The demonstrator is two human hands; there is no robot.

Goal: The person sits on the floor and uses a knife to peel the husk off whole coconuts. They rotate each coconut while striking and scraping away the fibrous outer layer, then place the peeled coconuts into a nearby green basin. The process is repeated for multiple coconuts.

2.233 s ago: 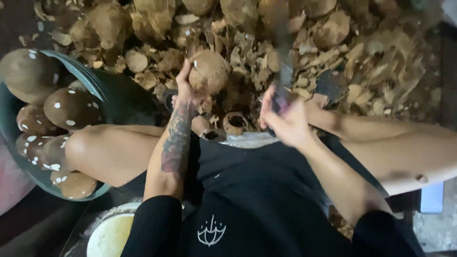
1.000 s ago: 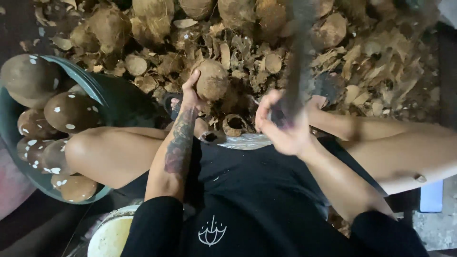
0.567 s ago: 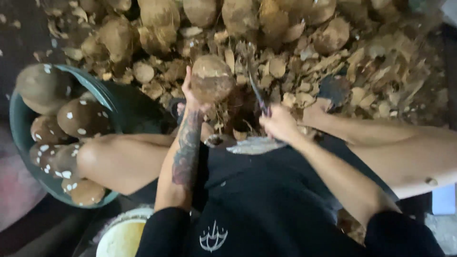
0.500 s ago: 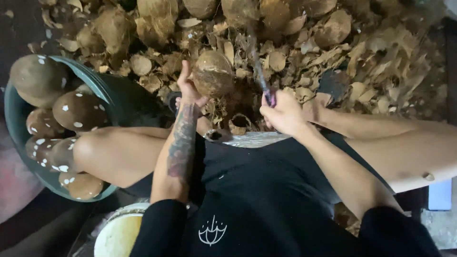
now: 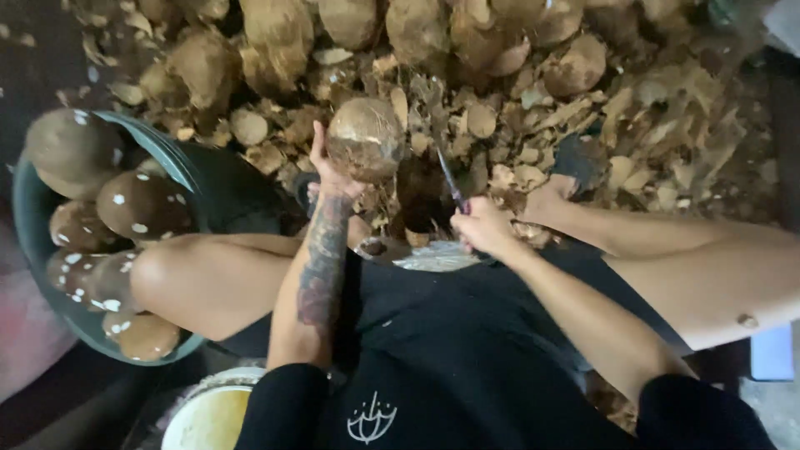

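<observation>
Head view shows your left hand [image 5: 332, 171] cupped under and behind a coconut [image 5: 365, 137], fingers wrapped up its left side, holding it out in front of your knees above the husk pile [image 5: 583, 92]. Your right hand [image 5: 483, 229] is clenched around the handle of a knife [image 5: 450, 182], whose blade points up and away toward the nut. The coconut sits up and to the left of the blade tip, a short gap between them, so your right hand lies lower and to the right of it. Its cut, paler face is turned toward you. To your left, a tub [image 5: 192, 167] holds peeled brown nuts; a pale bucket [image 5: 208, 417] stands by your left elbow.
</observation>
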